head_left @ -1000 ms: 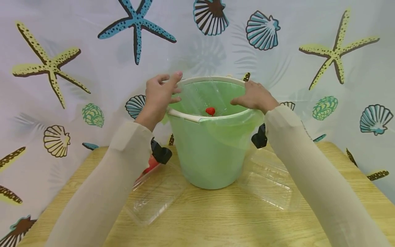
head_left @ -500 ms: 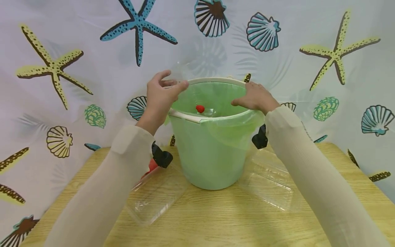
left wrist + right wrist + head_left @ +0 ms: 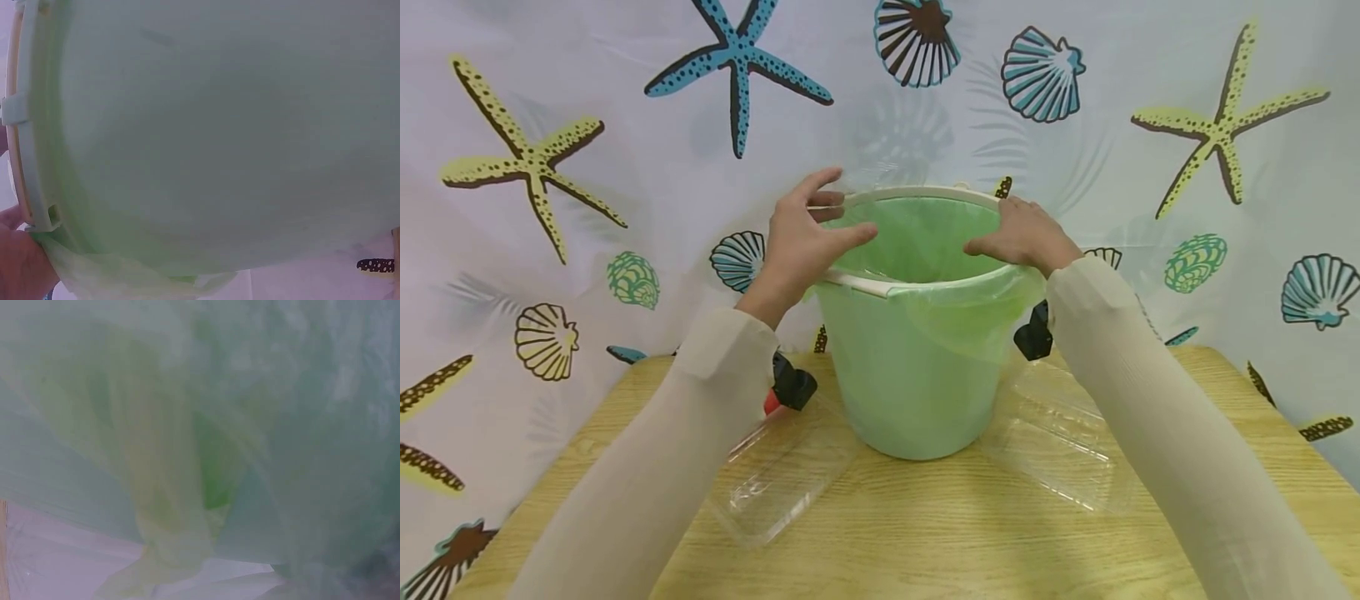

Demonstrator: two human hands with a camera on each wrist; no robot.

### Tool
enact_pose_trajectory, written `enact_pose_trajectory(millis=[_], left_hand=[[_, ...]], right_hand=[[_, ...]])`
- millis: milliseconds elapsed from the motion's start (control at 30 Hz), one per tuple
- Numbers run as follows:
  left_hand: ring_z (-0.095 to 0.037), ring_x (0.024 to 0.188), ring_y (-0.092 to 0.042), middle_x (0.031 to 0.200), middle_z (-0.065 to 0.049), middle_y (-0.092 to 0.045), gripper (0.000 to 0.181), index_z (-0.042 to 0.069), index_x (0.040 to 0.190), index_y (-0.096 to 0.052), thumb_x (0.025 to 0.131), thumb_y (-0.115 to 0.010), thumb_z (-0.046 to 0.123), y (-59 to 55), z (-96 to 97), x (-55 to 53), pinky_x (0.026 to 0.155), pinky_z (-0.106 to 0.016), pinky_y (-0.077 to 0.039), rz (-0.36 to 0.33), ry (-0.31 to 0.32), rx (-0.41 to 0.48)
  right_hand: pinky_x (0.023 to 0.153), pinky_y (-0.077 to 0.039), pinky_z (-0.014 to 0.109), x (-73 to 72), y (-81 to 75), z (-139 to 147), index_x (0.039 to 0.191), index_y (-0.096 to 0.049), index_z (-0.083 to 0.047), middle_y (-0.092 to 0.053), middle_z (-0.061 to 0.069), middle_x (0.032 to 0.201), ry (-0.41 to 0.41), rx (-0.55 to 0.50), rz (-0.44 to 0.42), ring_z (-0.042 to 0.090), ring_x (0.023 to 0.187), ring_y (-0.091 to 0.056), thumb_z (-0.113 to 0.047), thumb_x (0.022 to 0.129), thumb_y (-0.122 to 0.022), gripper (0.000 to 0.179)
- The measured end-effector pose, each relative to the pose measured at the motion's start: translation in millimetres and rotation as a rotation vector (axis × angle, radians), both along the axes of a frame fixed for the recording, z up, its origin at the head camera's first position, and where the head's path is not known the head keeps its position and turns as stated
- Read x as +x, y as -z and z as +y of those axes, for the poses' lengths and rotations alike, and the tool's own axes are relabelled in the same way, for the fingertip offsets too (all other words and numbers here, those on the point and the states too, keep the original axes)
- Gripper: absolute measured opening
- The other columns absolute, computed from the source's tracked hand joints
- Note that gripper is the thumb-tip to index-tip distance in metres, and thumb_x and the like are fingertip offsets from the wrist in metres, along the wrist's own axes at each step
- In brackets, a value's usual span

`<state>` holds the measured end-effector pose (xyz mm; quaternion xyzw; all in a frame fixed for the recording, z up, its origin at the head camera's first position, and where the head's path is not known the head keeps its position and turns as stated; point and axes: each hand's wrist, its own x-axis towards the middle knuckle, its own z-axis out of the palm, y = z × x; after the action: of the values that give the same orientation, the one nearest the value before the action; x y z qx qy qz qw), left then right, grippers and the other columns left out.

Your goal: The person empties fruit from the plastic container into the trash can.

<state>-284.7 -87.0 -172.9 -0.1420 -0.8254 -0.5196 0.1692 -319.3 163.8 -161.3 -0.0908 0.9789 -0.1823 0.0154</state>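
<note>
A light green bucket [image 3: 917,367] with a cream rim stands on the table, lined with a thin green plastic bag [image 3: 970,317] that hangs over its edge. My left hand [image 3: 808,242] is above the left rim, thumb spread toward the opening. It appears to hold a clear plastic container [image 3: 880,175], tilted over the bucket; the plastic is faint and much of it is hard to make out. On the right rim my right hand [image 3: 1026,233] grips the edge, thumb inside. The left wrist view shows the bucket's outer wall. Draped bag film fills most of the right wrist view.
Clear plastic trays lie on the wooden table [image 3: 880,533]: one left tray [image 3: 782,492], one right tray [image 3: 1060,450]. A red object [image 3: 771,402] is mostly hidden behind the left forearm. A patterned curtain [image 3: 925,108] hangs behind.
My left hand has turned over the rim, its thumb swinging down and rightward. The red strawberry-like piece seen in the bucket opening shifted left and is now out of sight. The right hand stayed put.
</note>
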Motion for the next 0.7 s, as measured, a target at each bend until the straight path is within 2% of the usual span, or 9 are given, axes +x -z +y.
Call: enact_pose_trajectory(millis=[233, 400, 467, 567, 600, 700], left_hand=[[-0.030, 0.110, -0.062, 0.127, -0.015, -0.055, 0.069, 0.012, 0.145, -0.038, 0.087, -0.067, 0.034, -2.0, 1.4, -0.6, 0.091, -0.035, -0.053, -0.055, -0.073, 0.192], [-0.029, 0.098, -0.069, 0.127, -0.016, -0.056, 0.073, 0.006, 0.146, -0.035, 0.089, -0.060, 0.046, -4.9, 1.8, -0.7, 0.082, -0.030, -0.056, -0.121, -0.138, 0.250], [-0.027, 0.101, -0.068, 0.129, -0.017, -0.054, 0.072, 0.004, 0.144, -0.035, 0.091, -0.057, 0.048, -6.6, 1.2, -0.2, 0.079, -0.026, -0.056, -0.154, -0.144, 0.308], [-0.025, 0.109, -0.065, 0.131, -0.019, -0.051, 0.069, 0.000, 0.140, -0.038, 0.092, -0.054, 0.048, -10.3, 0.0, 0.1, 0.077, -0.021, -0.055, -0.215, -0.133, 0.451], [-0.025, 0.111, -0.064, 0.132, -0.019, -0.051, 0.067, -0.001, 0.136, -0.039, 0.092, -0.054, 0.047, -11.6, -0.5, 0.3, 0.077, -0.020, -0.055, -0.235, -0.128, 0.500], [-0.026, 0.118, -0.059, 0.139, -0.020, -0.045, 0.070, -0.001, 0.140, -0.034, 0.093, -0.052, 0.048, -14.7, -5.4, 3.0, 0.085, -0.023, -0.053, -0.304, -0.086, 0.627]], right_hand=[[0.116, -0.020, 0.052, 0.4, 0.6, 1, 0.150, -0.011, 0.005, -0.015, 0.025, 0.156, 0.002, -0.003, -0.005, 0.042, 0.144, -0.013, -0.042, 0.090, -0.054, 0.088], [0.116, -0.020, 0.052, 0.6, 1.3, 2, 0.150, -0.011, 0.005, -0.015, 0.025, 0.156, 0.001, -0.005, -0.004, 0.042, 0.144, -0.013, -0.042, 0.090, -0.054, 0.088], [0.116, -0.019, 0.052, 0.6, 1.3, 1, 0.150, -0.010, 0.005, -0.014, 0.025, 0.156, 0.000, -0.006, -0.005, 0.042, 0.144, -0.013, -0.042, 0.090, -0.054, 0.088], [0.116, -0.020, 0.052, 0.5, 0.6, 1, 0.150, -0.011, 0.005, -0.015, 0.025, 0.156, -0.001, -0.005, -0.003, 0.042, 0.144, -0.014, -0.042, 0.090, -0.054, 0.088], [0.115, -0.021, 0.052, 0.3, 0.1, 1, 0.150, -0.011, 0.005, -0.015, 0.025, 0.156, -0.001, -0.001, -0.001, 0.042, 0.143, -0.015, -0.042, 0.090, -0.054, 0.088], [0.115, -0.022, 0.052, 0.6, -0.3, 0, 0.150, -0.012, 0.006, -0.016, 0.026, 0.155, 0.001, 0.004, 0.000, 0.042, 0.143, -0.017, -0.042, 0.090, -0.054, 0.088]])
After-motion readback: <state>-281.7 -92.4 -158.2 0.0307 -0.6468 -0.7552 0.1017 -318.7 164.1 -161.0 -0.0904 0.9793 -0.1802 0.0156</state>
